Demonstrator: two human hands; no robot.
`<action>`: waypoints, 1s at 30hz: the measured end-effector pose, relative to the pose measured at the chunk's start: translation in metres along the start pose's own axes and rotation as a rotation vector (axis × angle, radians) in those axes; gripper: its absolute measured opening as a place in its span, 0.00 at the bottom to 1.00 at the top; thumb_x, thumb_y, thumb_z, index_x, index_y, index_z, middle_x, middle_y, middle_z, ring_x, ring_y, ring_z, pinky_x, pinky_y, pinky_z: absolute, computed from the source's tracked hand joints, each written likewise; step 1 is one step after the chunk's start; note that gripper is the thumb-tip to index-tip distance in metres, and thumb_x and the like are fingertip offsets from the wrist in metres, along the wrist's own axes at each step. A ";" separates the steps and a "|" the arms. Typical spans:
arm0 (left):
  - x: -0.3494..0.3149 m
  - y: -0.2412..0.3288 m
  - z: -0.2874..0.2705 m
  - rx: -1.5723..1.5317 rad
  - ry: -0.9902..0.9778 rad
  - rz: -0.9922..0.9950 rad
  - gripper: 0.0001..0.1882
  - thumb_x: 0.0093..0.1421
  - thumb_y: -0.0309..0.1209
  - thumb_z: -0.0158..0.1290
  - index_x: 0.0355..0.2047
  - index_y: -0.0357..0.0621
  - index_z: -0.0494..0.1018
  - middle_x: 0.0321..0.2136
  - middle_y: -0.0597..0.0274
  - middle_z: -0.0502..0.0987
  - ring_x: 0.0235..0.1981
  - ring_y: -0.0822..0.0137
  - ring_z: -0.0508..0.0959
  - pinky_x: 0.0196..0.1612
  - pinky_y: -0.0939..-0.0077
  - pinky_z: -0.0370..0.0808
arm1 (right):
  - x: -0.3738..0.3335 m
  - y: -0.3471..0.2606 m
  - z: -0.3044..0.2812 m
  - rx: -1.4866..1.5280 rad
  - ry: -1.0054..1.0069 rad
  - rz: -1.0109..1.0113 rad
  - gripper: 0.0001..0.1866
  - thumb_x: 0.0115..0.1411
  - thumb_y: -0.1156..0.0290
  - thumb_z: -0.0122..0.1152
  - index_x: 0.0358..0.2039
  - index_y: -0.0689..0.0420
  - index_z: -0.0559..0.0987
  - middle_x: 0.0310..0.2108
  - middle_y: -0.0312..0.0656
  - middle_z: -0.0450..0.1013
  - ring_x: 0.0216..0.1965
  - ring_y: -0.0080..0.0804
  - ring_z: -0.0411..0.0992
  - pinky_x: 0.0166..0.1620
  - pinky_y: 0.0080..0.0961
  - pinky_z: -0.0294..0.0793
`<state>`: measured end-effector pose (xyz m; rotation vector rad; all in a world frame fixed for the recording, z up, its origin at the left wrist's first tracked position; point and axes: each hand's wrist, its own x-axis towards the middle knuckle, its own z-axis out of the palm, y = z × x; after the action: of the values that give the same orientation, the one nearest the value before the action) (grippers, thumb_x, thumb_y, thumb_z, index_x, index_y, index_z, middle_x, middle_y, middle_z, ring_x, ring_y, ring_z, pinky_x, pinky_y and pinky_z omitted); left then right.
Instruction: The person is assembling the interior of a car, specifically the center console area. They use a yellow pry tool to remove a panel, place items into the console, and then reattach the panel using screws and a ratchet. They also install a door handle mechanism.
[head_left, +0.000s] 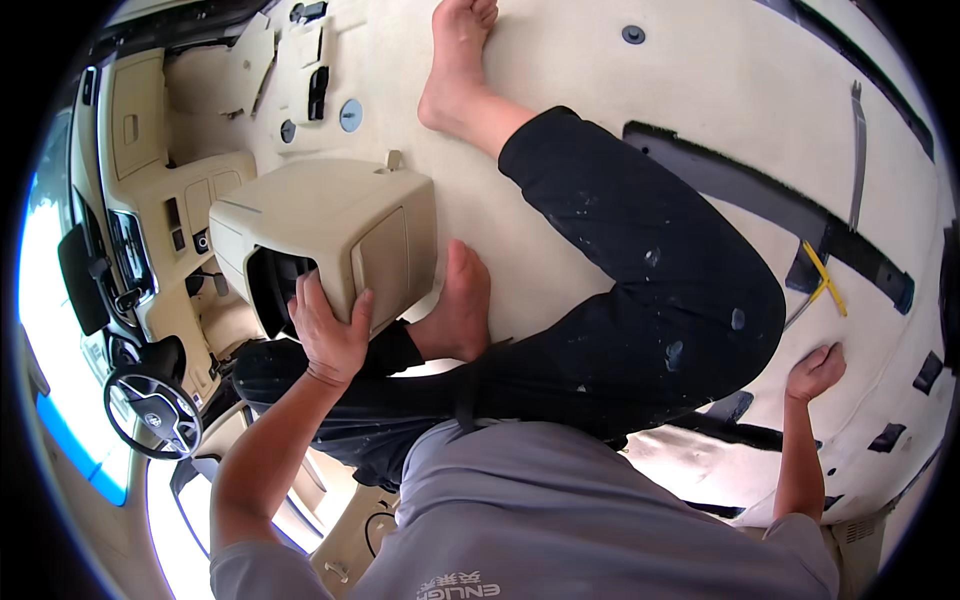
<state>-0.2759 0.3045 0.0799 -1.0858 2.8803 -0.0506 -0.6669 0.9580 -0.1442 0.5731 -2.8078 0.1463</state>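
Observation:
A beige centre console box (310,205) sits on the pale carpeted floor at the left, its dark open end facing the steering wheel. My left hand (332,335) grips the rim of that opening, with the fingers hooked over the edge and the thumb on the outer side panel. Far to the right, my right hand (815,372) is curled into a fist against the carpet, and nothing shows sticking out of it. Just above that fist lies a yellow tool (823,280) with crossed arms, apart from the hand.
My bent legs in dark trousers (640,270) cross the middle, bare feet on the carpet (560,60). A steering wheel (153,412) and beige dashboard stand at the left. A dark floor slot (750,190) and a grey strip (857,160) lie at the right.

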 end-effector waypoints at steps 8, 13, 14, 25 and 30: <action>-0.001 -0.005 0.005 -0.007 -0.108 -0.026 0.37 0.57 0.43 0.63 0.59 0.32 0.63 0.50 0.41 0.72 0.51 0.39 0.72 0.52 0.47 0.63 | 0.015 -0.034 -0.009 0.017 0.133 -0.083 0.20 0.72 0.62 0.43 0.48 0.67 0.73 0.39 0.59 0.71 0.42 0.64 0.66 0.54 0.62 0.64; -0.009 -0.005 0.012 0.005 -0.091 -0.100 0.37 0.56 0.43 0.63 0.59 0.32 0.64 0.49 0.43 0.73 0.50 0.41 0.73 0.53 0.48 0.64 | 0.022 -0.034 -0.012 0.004 -0.023 0.013 0.20 0.68 0.62 0.45 0.50 0.67 0.73 0.42 0.57 0.69 0.48 0.62 0.66 0.62 0.65 0.58; -0.007 -0.004 0.010 -0.007 -0.073 -0.096 0.36 0.55 0.43 0.63 0.58 0.33 0.65 0.48 0.43 0.73 0.49 0.42 0.74 0.53 0.48 0.65 | 0.021 -0.031 -0.011 -0.027 -0.019 0.021 0.20 0.67 0.63 0.46 0.50 0.66 0.73 0.43 0.56 0.70 0.48 0.61 0.66 0.64 0.65 0.57; -0.009 0.020 0.006 0.016 0.245 -0.194 0.29 0.59 0.39 0.62 0.56 0.34 0.69 0.48 0.45 0.76 0.50 0.43 0.75 0.57 0.51 0.70 | 0.012 -0.024 -0.003 -0.086 -0.196 0.116 0.17 0.59 0.66 0.50 0.44 0.63 0.74 0.38 0.53 0.70 0.45 0.57 0.67 0.60 0.55 0.57; -0.046 0.080 0.032 -0.021 0.576 -0.162 0.31 0.59 0.31 0.58 0.61 0.36 0.66 0.62 0.42 0.69 0.63 0.40 0.67 0.66 0.42 0.59 | 0.012 -0.036 -0.003 -0.063 0.041 0.033 0.12 0.57 0.67 0.51 0.38 0.61 0.72 0.38 0.53 0.71 0.48 0.55 0.66 0.60 0.51 0.57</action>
<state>-0.2917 0.3952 0.0457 -1.5204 3.2678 -0.4056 -0.6622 0.9212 -0.1368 0.5041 -2.7724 0.0753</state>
